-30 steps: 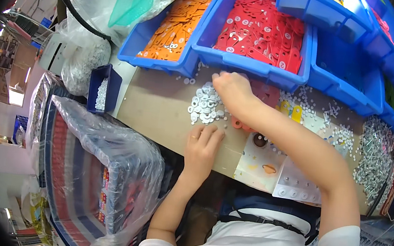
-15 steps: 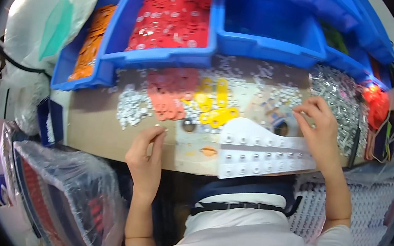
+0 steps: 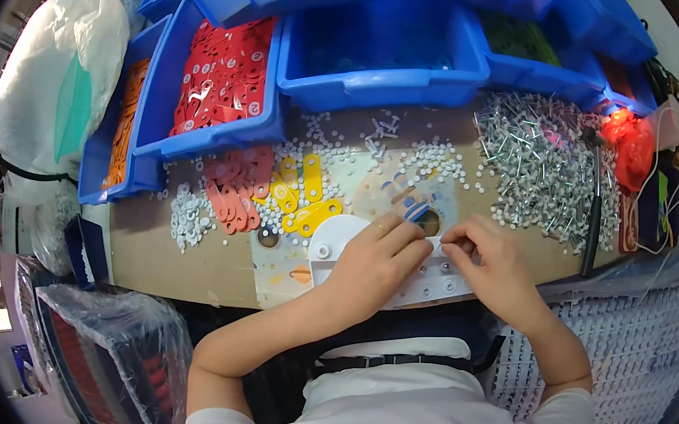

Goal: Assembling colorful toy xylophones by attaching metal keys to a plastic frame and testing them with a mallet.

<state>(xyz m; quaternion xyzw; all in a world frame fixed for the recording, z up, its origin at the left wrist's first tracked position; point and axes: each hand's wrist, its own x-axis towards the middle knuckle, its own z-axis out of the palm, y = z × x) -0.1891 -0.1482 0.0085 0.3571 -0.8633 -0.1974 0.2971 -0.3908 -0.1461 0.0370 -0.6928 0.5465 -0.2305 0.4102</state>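
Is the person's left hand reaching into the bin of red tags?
No, the left hand rests on the white plate at the table's front edge, well short of the red tag bin.

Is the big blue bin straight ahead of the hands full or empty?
Nearly empty, as far as shows: the blue bin shows bare blue floor with only faint specks, unlike the bin of red tags beside it.

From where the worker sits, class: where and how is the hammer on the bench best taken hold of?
Judging by its pose, grip the hammer by the lower end of its dark handle, coming from the bench's near edge. The head lies far off in the pile of silver pins; the handle end points toward the worker.
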